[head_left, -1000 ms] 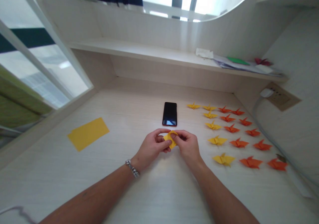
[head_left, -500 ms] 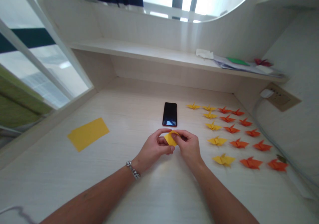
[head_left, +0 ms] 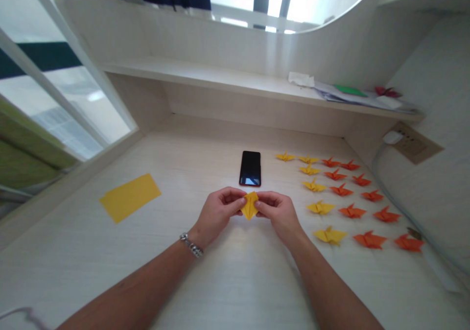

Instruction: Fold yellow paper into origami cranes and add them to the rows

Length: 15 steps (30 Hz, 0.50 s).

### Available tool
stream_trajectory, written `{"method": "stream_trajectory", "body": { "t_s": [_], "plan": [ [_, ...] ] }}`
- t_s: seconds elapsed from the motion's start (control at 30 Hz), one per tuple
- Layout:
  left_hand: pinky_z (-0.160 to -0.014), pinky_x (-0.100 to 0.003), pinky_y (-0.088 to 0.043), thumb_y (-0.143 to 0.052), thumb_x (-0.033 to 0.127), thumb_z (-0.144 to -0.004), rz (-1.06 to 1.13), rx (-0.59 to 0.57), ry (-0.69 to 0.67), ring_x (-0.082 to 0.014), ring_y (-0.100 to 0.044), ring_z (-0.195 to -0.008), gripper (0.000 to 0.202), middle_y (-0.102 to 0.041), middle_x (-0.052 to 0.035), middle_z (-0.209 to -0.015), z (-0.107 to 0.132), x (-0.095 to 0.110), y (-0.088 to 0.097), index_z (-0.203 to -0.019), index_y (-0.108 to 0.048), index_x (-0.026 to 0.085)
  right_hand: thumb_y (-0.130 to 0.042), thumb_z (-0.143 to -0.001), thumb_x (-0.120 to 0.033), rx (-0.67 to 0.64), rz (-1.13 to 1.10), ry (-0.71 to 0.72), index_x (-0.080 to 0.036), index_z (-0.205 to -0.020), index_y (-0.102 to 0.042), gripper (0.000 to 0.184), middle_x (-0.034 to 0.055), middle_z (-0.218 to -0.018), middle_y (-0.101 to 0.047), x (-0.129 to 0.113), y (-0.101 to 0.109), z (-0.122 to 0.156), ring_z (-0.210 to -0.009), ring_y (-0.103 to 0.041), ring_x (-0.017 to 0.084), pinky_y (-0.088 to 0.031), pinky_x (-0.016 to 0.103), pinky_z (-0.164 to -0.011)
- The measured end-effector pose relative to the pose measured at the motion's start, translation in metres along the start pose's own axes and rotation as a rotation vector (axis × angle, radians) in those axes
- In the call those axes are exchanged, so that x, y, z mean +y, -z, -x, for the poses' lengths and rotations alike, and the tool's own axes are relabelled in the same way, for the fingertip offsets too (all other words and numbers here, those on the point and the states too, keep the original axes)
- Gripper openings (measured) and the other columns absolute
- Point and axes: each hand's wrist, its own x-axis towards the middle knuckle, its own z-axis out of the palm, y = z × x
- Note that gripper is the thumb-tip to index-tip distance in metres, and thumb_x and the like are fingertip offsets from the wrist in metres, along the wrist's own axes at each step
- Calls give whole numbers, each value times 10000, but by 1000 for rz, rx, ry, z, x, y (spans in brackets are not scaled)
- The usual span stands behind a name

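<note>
A small piece of folded yellow origami paper [head_left: 250,206], kite-shaped with a crease down its middle, is held between my two hands above the desk. My left hand [head_left: 223,207], with a chain bracelet at the wrist, pinches its left corner between thumb and fingers. On the opposite corner, my right hand [head_left: 277,212] grips with thumb and fingers too. Part of the fingers behind the paper is hidden. Just beyond the hands lies a black phone [head_left: 250,168]. To the right stand rows of folded paper cranes, yellow ones [head_left: 320,207] and orange ones [head_left: 352,211].
Flat yellow paper sheets [head_left: 130,198] lie on the desk [head_left: 198,149] at the left. A shelf [head_left: 220,78] runs along the back with papers [head_left: 352,95] on it. At the right wall, a cable [head_left: 378,173] hangs from a socket plate [head_left: 416,142].
The left hand has shifted its hold, thumb now on the paper's left corner. The paper has turned to face me, its point downward, with its centre crease showing.
</note>
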Motion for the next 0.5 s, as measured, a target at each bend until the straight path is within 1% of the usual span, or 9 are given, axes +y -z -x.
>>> {"method": "stream_trajectory", "body": {
  "t_s": [0.1,0.2,0.37,0.5],
  "plan": [
    [-590,-234,-506,-698,265,-709,-11,-25,3,-145,-624,-674,221,-686,-43,-747,2,2,-1,-884,-658,137,-736,-619,-274,13,-26,-20,-153,-874,-722,282,74,-792,-720,1,0,0,-721,-665,206,-547,335,-660],
    [-560,-218,-493,-699,255,-703,-22,-27,6,-137,-614,-647,199,-680,-33,-713,2,4,-1,-862,-668,141,-745,-588,-248,43,-48,-52,-150,-834,-729,264,66,-749,-719,-1,-1,0,-695,-664,198,-547,326,-646],
    [-574,-242,-499,-718,222,-665,33,-11,23,-152,-620,-668,185,-686,-51,-757,2,4,0,-827,-687,138,-740,-561,-207,79,-85,-85,-158,-751,-738,197,51,-693,-707,-7,-3,2,-623,-640,163,-522,261,-551],
    [-596,-257,-502,-722,182,-649,128,-8,51,-154,-625,-671,134,-676,-46,-732,2,4,-1,-772,-691,138,-749,-544,-185,42,-152,-101,-162,-737,-738,194,45,-690,-701,-9,-2,4,-589,-623,141,-504,238,-526]
  ]
}}
